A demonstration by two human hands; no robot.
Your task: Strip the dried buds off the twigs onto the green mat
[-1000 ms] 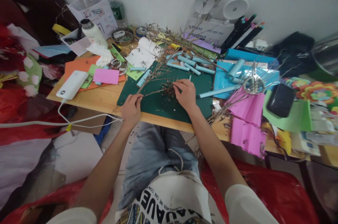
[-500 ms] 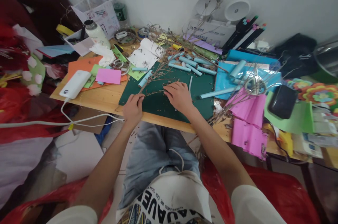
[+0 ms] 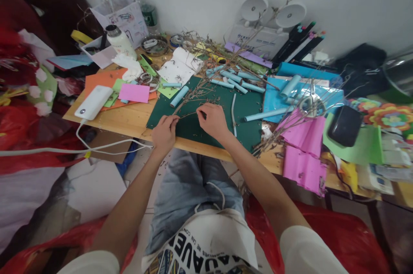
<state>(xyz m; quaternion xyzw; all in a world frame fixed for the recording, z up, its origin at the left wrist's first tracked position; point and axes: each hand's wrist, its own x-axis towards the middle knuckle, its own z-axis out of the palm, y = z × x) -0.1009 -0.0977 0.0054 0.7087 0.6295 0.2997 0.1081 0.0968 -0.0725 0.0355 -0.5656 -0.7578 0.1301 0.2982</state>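
My left hand (image 3: pixel 164 133) pinches one end of a thin dry twig (image 3: pixel 187 114) near the front edge of the dark green mat (image 3: pixel 214 130). The twig reaches across to my right hand (image 3: pixel 212 121), whose curled fingers close on its other end; the fingertips are partly hidden. Just beyond, another branching dry twig (image 3: pixel 190 96) lies on the mat, with small dry bits scattered around. A short light-blue paper tube (image 3: pixel 180 96) lies behind my left hand. To the right of my right hand is a pale thin strip (image 3: pixel 233 115).
Several blue paper tubes (image 3: pixel 232 77) are piled at the mat's back edge. On the right are scissors (image 3: pixel 311 104), pink crepe paper (image 3: pixel 305 153) and a black case (image 3: pixel 345 124). A white power bank (image 3: pixel 94 102), with its cable, and a bottle (image 3: pixel 121 41) stand left.
My right hand has shifted slightly left and its fingers have curled in more. My left hand keeps its pinch on the twig. The view has shifted a little.
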